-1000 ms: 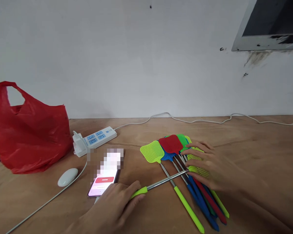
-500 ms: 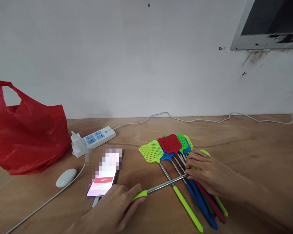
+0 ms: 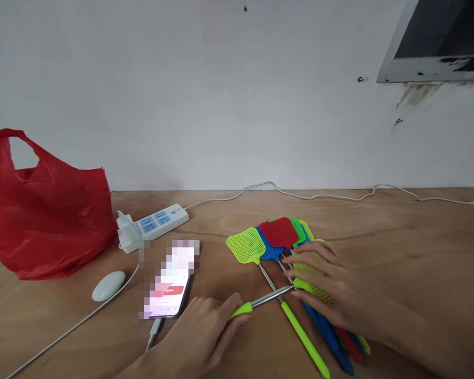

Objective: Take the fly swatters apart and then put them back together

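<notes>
The left hand [image 3: 199, 337] pinches the green handle of a yellow-green fly swatter [image 3: 278, 293], which lies crosswise on the worktop [image 3: 411, 247] with its steel shaft over the fanned pile of swatters [image 3: 278, 239]. The right hand [image 3: 332, 287], open and flat, presses that swatter's mesh head against the pile. The step in hand appears to be shortening the telescopic shaft; the next move calls for a straight push along its axis.

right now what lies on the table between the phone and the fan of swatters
In the head view, the left hand grips the lime-green handle of a telescopic swatter between the lit phone and the fanned plastic swatters.
</notes>
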